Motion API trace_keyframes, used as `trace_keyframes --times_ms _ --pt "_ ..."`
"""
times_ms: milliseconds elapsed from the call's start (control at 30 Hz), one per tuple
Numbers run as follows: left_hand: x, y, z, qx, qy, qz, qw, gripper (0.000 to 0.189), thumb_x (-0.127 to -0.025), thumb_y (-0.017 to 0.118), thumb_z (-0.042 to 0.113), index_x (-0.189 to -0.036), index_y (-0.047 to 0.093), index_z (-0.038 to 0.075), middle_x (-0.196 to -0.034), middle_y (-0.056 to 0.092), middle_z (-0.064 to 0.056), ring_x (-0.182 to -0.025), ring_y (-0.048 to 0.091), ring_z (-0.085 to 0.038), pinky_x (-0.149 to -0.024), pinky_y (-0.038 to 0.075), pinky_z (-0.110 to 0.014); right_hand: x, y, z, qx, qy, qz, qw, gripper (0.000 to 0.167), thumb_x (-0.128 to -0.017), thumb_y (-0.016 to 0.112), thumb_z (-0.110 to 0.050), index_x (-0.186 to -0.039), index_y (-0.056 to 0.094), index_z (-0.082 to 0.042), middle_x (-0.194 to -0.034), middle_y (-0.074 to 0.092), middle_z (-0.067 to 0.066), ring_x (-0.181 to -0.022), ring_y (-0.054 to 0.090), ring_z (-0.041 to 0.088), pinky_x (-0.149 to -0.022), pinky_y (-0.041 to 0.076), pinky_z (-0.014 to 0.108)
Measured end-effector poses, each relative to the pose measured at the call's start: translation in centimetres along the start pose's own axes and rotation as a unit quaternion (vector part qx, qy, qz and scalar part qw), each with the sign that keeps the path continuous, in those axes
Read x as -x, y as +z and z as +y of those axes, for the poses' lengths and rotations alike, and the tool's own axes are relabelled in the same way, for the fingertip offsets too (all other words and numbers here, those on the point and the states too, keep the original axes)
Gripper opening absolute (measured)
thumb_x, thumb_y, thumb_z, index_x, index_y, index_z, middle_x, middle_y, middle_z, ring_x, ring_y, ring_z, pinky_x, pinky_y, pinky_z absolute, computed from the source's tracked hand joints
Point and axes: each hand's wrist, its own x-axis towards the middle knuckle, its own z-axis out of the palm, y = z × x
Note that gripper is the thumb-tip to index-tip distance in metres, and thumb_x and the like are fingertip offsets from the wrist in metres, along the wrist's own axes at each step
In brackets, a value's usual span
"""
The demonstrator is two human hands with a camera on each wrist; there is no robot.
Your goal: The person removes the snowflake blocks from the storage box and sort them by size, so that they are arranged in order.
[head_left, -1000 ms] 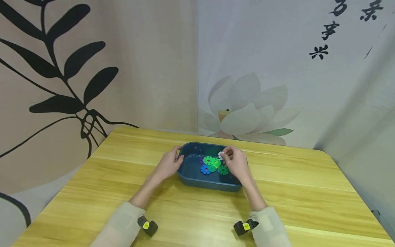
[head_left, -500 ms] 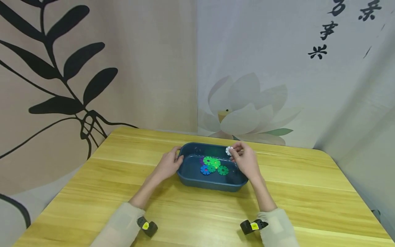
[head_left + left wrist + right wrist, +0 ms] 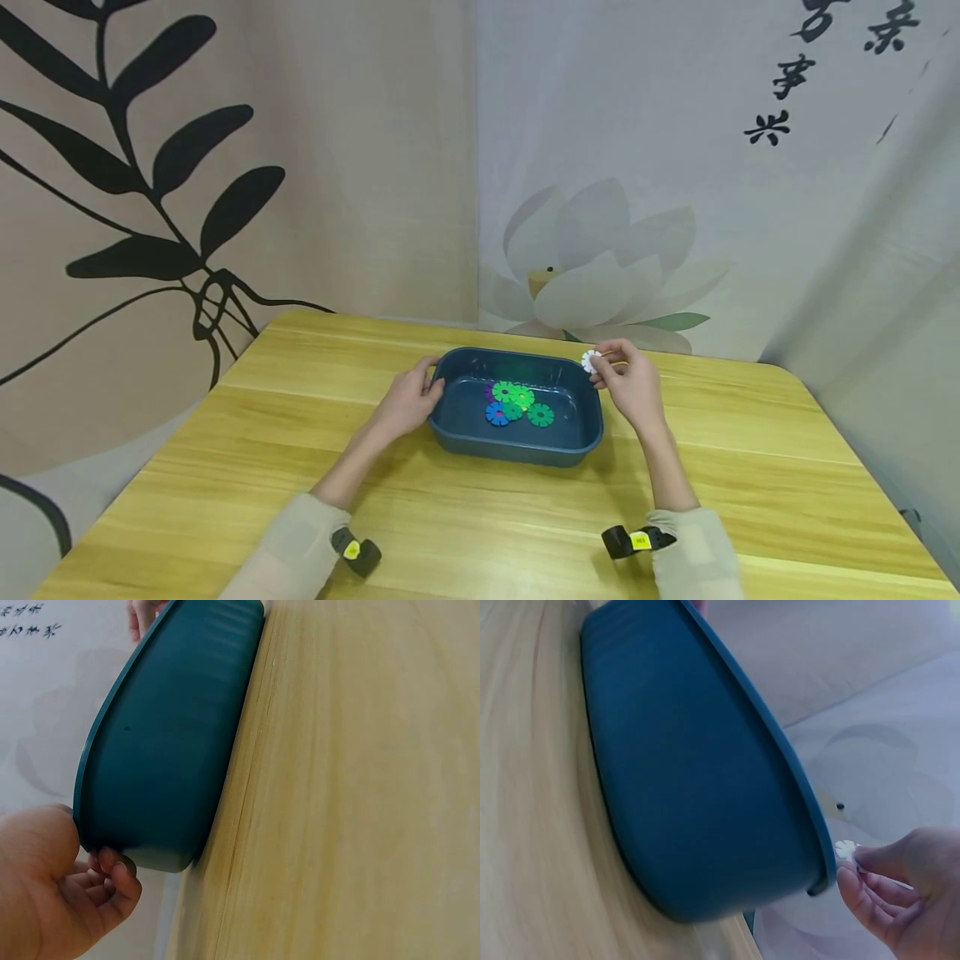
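A dark blue plastic basin [image 3: 465, 444] stands on the wooden table. My left hand [image 3: 406, 397] grips its left rim, thumb on the inner side and fingers outside, as the left wrist view also shows. Between thumb and fingertips my right hand [image 3: 633, 387] pinches a white snowflake-shaped plastic disc [image 3: 590, 361], at the basin's far right corner. The disc shows small in the right wrist view, just past the rim. Inside the basin lie several notched discs: light green [image 3: 503, 392], dark green [image 3: 540, 415], blue [image 3: 497, 414] and a partly covered purple one [image 3: 489, 393].
The light wooden table [image 3: 750, 467] extends around the basin on all sides. Behind it hangs a pale curtain [image 3: 390, 167] printed with leaves, a lotus and dark characters. A small black camera is strapped to each wrist.
My right hand has moved right with the white disc, from over the basin's interior to its far right corner. My left hand stays on the rim.
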Motion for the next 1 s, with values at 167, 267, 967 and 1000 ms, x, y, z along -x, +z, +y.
trace_keyframes --times_ms 167,267,967,1000 --pt "0.0 0.0 0.0 0.001 -0.002 -0.002 1.0 0.046 -0.103 0.055 0.008 -0.144 0.044 -0.009 -0.06 0.044 0.001 -0.049 0.038 -0.011 -0.049 0.036 -0.025 -0.2 -1.3 1.2 0.005 0.02 0.002 0.9998 0.017 -0.097 0.066 -0.002 -0.109 0.063 0.009 -0.097 0.066 0.026 -0.072 0.071 0.024 -0.063 0.059 0.027" --pt "-0.1 0.0 -0.1 0.0 0.0 -0.002 1.0 0.046 -0.103 0.055 0.008 -0.144 0.044 -0.009 -0.06 0.043 0.001 -0.048 0.037 -0.01 -0.048 0.035 -0.025 -0.2 -2.0 1.9 0.014 0.034 -0.001 0.9993 0.017 -0.097 0.065 -0.002 -0.109 0.063 0.011 -0.096 0.067 0.026 -0.07 0.071 0.023 -0.062 0.058 0.026" --pt "0.0 0.0 -0.2 0.001 -0.004 -0.004 1.0 0.045 -0.103 0.054 0.008 -0.143 0.044 -0.009 -0.06 0.043 0.002 -0.049 0.036 -0.009 -0.049 0.035 -0.024 0.7 -2.8 5.5 0.063 0.114 -0.112 0.9852 0.014 -0.094 0.066 0.004 -0.105 0.063 0.012 -0.082 0.068 0.019 -0.064 0.068 0.018 -0.06 0.057 0.027" --pt "0.0 0.0 -0.2 0.001 -0.004 -0.003 1.0 0.045 -0.103 0.054 0.009 -0.143 0.044 -0.009 -0.059 0.042 0.002 -0.048 0.036 -0.009 -0.049 0.035 -0.024 0.7 -2.8 5.6 0.064 0.114 -0.113 0.985 0.014 -0.093 0.066 0.004 -0.105 0.064 0.012 -0.082 0.068 0.019 -0.065 0.068 0.018 -0.06 0.057 0.027"
